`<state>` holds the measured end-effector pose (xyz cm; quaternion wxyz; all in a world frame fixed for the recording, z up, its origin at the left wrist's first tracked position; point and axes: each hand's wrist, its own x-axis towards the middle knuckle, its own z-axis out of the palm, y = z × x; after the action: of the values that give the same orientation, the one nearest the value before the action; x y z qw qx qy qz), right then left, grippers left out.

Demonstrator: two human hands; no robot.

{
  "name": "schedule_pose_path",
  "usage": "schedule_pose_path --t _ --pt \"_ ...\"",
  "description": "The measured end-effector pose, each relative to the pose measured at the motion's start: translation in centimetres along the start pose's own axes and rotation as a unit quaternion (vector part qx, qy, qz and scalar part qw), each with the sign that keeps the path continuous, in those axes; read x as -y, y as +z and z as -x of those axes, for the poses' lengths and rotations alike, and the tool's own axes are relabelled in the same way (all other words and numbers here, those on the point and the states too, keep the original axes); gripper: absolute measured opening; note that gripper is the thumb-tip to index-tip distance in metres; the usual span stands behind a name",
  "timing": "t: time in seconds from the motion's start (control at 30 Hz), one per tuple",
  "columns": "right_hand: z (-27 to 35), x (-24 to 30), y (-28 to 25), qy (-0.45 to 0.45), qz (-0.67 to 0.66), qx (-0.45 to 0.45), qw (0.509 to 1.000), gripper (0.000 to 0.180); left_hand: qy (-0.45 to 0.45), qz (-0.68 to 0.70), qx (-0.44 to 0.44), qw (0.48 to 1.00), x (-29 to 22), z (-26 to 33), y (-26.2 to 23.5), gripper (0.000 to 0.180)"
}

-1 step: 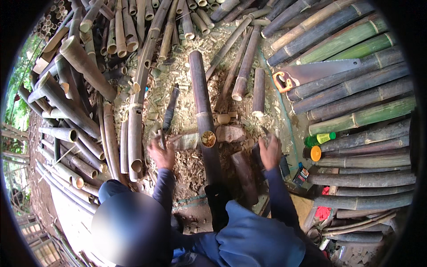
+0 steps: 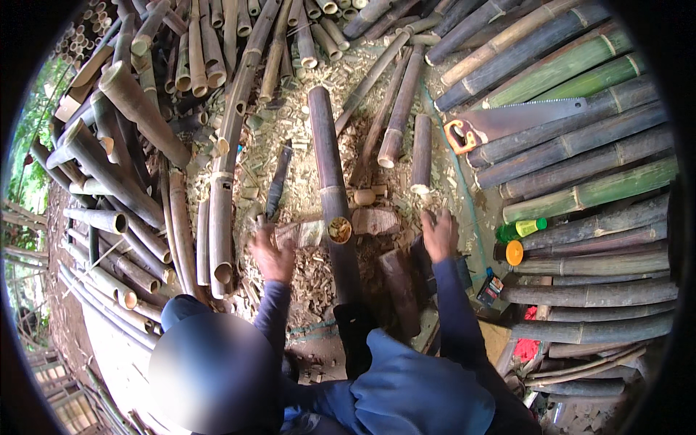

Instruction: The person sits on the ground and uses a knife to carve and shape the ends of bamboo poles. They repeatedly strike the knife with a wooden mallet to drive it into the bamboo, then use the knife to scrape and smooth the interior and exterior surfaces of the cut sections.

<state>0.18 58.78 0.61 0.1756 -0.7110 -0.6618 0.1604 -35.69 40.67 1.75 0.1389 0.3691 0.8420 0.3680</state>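
My left hand [image 2: 272,255] is closed around a short pale bamboo piece [image 2: 312,232] whose open yellow end points right. That piece lies across a long dark bamboo pole [image 2: 326,145], which runs from the far side down toward my legs. My right hand [image 2: 438,233] reaches forward on the other side of the pole, beside a brown wooden block [image 2: 375,220]. Its fingers point away from me, and I cannot make out whether they hold anything. Both arms are in dark blue sleeves.
A hand saw [image 2: 507,122] with an orange handle lies on stacked bamboo poles [image 2: 580,192] at the right. A green bottle [image 2: 520,229] and an orange-capped container [image 2: 512,252] sit nearby. Cut bamboo tubes [image 2: 130,145] are piled at the left. A dark blade [image 2: 277,181] rests on the shavings [image 2: 312,279].
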Motion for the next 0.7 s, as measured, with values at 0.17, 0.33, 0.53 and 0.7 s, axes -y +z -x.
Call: schedule_pose_path --t 0.17,0.33,0.53,0.7 --pt "-8.4 6.1 3.5 0.047 0.13 0.013 0.99 0.053 0.112 0.082 0.113 0.984 -7.2 5.1 1.3 0.041" --pt "-5.0 4.1 2.0 0.174 -0.691 0.227 0.664 0.036 0.027 0.216 0.204 0.955 -9.8 4.0 1.6 0.034" --pt "7.2 3.1 -1.7 0.135 -0.755 0.369 0.525 0.069 -0.065 0.455 0.299 0.836 -13.5 1.9 1.9 0.046" --pt "11.3 6.1 -1.8 0.118 -0.749 0.547 0.354 0.077 -0.222 0.602 0.374 0.67 -15.2 1.2 1.2 0.056"
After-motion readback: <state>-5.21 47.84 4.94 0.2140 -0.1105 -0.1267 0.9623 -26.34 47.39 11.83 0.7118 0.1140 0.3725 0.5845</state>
